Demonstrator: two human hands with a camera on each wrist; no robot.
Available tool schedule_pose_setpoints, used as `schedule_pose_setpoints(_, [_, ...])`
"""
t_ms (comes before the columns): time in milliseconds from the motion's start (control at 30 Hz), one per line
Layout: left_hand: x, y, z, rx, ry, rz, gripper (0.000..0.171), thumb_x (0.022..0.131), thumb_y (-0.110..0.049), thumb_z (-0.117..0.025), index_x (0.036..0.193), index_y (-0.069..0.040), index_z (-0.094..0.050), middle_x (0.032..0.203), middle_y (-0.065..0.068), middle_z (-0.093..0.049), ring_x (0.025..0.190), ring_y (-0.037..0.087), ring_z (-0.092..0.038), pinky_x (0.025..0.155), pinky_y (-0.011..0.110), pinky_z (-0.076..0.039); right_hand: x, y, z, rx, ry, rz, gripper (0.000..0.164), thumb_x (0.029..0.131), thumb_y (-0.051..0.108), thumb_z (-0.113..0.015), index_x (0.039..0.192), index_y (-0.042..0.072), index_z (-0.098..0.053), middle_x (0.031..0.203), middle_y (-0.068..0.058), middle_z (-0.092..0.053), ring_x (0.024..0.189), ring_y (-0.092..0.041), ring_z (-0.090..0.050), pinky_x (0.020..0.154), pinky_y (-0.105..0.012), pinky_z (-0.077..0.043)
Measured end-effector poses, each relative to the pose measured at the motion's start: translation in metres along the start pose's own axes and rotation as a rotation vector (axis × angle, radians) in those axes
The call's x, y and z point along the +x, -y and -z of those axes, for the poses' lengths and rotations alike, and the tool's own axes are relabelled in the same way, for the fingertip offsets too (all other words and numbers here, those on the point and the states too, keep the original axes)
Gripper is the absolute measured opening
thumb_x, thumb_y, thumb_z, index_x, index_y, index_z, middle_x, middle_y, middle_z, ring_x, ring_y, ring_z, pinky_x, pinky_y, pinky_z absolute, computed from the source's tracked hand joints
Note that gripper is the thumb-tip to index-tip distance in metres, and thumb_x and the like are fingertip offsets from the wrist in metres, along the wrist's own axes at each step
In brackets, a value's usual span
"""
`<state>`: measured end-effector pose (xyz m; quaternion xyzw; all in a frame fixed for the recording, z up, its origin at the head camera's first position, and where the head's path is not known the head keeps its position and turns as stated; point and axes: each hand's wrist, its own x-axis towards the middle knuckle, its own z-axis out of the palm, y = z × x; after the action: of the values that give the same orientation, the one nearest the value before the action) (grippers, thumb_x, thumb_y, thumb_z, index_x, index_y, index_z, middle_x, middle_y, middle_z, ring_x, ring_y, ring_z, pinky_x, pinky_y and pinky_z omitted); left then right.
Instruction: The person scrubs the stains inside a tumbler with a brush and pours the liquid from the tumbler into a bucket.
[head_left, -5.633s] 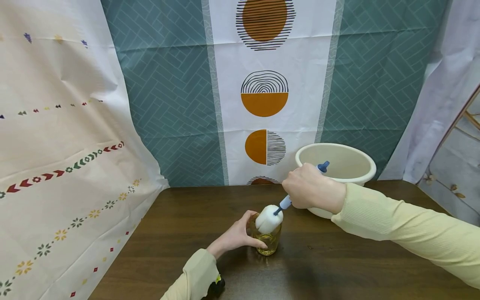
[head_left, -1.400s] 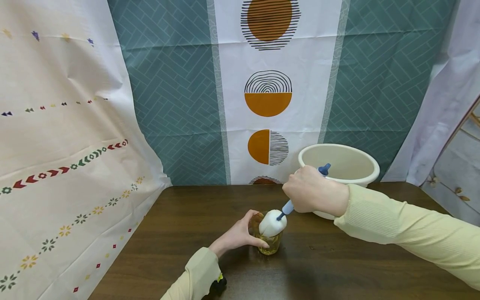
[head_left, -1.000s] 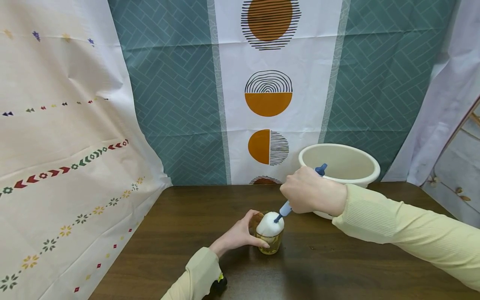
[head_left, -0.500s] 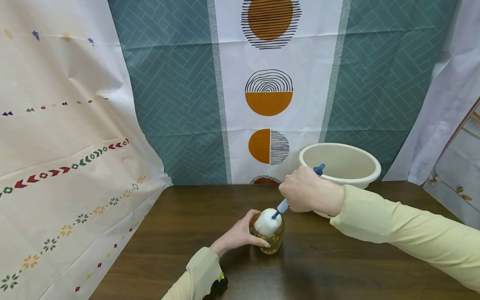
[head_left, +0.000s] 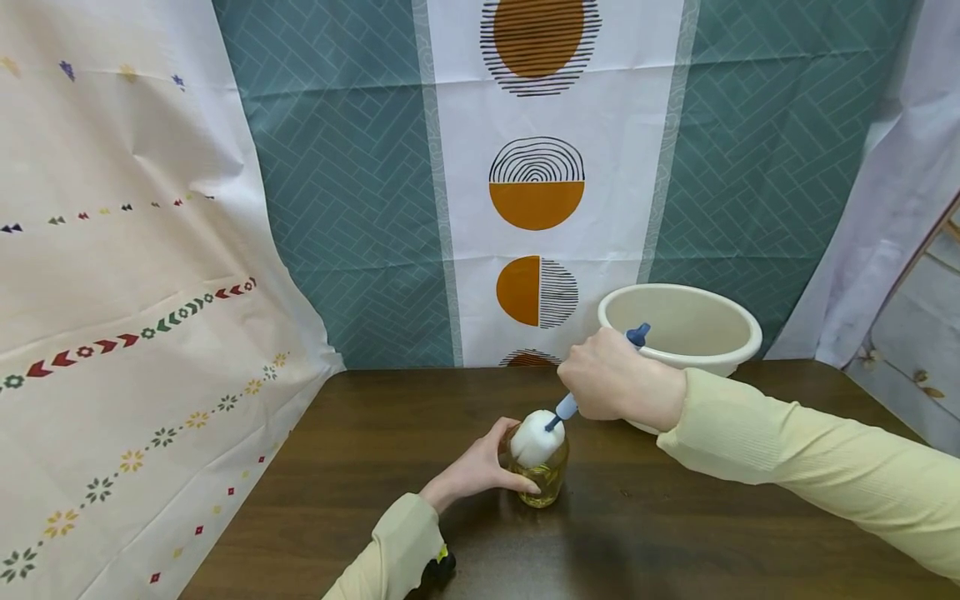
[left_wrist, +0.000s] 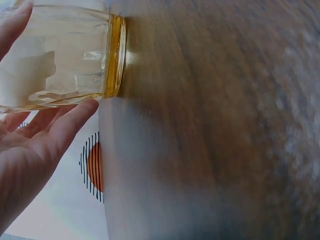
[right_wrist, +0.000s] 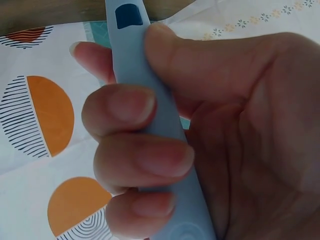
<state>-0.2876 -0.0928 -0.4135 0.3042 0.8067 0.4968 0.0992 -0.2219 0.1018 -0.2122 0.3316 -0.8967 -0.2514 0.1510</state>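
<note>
A see-through amber drinking glass (head_left: 552, 477) stands on the brown table, tilted little if at all. My left hand (head_left: 480, 468) holds it from the left, thumb on the near side and fingers round the far side. In the left wrist view the fingers lie along the wall of the glass (left_wrist: 75, 60), close to its thick base. My right hand (head_left: 618, 379) grips the blue handle (right_wrist: 131, 60) of a sponge bottle brush, fingers and thumb wrapped round it. The white sponge head (head_left: 536, 442) sits inside the glass, its top sticking out above the rim.
A large cream tub (head_left: 678, 362) stands at the back right, just behind my right hand. Patterned cloth (head_left: 337, 208) hangs along the table's far edge and left side. A few small drops (head_left: 624, 493) dot the table (head_left: 675, 533) right of the glass.
The sponge head has shifted up and left within the glass, after sitting deeper and further right. My right hand has moved slightly left with the brush. My left hand keeps holding the glass in place.
</note>
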Motion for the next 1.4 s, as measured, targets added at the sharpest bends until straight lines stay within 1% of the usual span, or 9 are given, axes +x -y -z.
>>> schedule_pose_setpoints(333, [0.0, 0.002, -0.002, 0.048, -0.018, 0.013, 0.068, 0.067, -0.024, -0.081, 0.121, -0.019, -0.039, 0.109, -0.003, -0.049, 0.096, 0.016, -0.046, 0.078, 0.036, -0.038, 0.0, 0.002, 0.002, -0.016, 0.043, -0.034, 0.013, 0.07, 0.013, -0.062, 0.06, 0.013, -0.055, 0.055, 0.0, -0.047, 0.049, -0.017, -0.047, 0.046, -0.031, -0.04])
schedule_pose_setpoints(533, [-0.001, 0.002, 0.0, 0.061, -0.02, 0.008, 0.07, 0.067, -0.03, -0.081, 0.121, -0.02, -0.039, 0.113, -0.004, -0.047, 0.1, 0.017, -0.044, 0.08, 0.038, -0.037, -0.001, 0.002, 0.004, -0.021, 0.079, -0.046, 0.014, 0.072, 0.013, -0.062, 0.06, 0.013, -0.055, 0.054, 0.0, -0.045, 0.048, -0.016, -0.045, 0.044, -0.03, -0.039])
schedule_pose_setpoints(767, [0.001, 0.004, -0.001, 0.04, -0.013, -0.001, 0.069, 0.068, -0.024, -0.081, 0.122, -0.018, -0.038, 0.113, -0.005, -0.049, 0.103, 0.013, -0.046, 0.085, 0.036, -0.037, -0.004, 0.0, 0.006, -0.017, 0.061, -0.024, 0.015, 0.071, 0.012, -0.061, 0.059, 0.013, -0.053, 0.051, 0.001, -0.043, 0.045, -0.016, -0.042, 0.042, -0.03, -0.038])
schedule_pose_setpoints(1000, [0.001, 0.002, -0.001, 0.034, -0.013, 0.002, 0.068, 0.068, -0.021, -0.081, 0.122, -0.017, -0.039, 0.114, -0.005, -0.049, 0.106, 0.013, -0.045, 0.088, 0.037, -0.035, -0.007, -0.001, 0.009, 0.002, 0.073, -0.003, 0.017, 0.072, 0.011, -0.06, 0.058, 0.012, -0.051, 0.049, 0.002, -0.04, 0.044, -0.015, -0.038, 0.041, -0.028, -0.035])
schedule_pose_setpoints(1233, [0.001, 0.002, 0.0, 0.042, -0.01, -0.002, 0.07, 0.067, -0.028, -0.081, 0.122, -0.017, -0.038, 0.113, -0.005, -0.049, 0.104, 0.013, -0.045, 0.087, 0.037, -0.035, -0.008, -0.001, 0.01, 0.032, 0.075, 0.02, 0.019, 0.074, 0.013, -0.062, 0.058, 0.012, -0.05, 0.049, 0.002, -0.04, 0.044, -0.014, -0.036, 0.042, -0.027, -0.034])
schedule_pose_setpoints(1400, [0.001, 0.001, 0.0, 0.054, -0.018, -0.01, 0.072, 0.066, -0.028, -0.082, 0.122, -0.017, -0.039, 0.111, -0.006, -0.049, 0.102, 0.012, -0.046, 0.085, 0.035, -0.036, -0.006, 0.0, 0.01, 0.04, 0.088, 0.028, 0.02, 0.075, 0.015, -0.062, 0.059, 0.013, -0.051, 0.05, 0.002, -0.041, 0.045, -0.015, -0.038, 0.043, -0.027, -0.035])
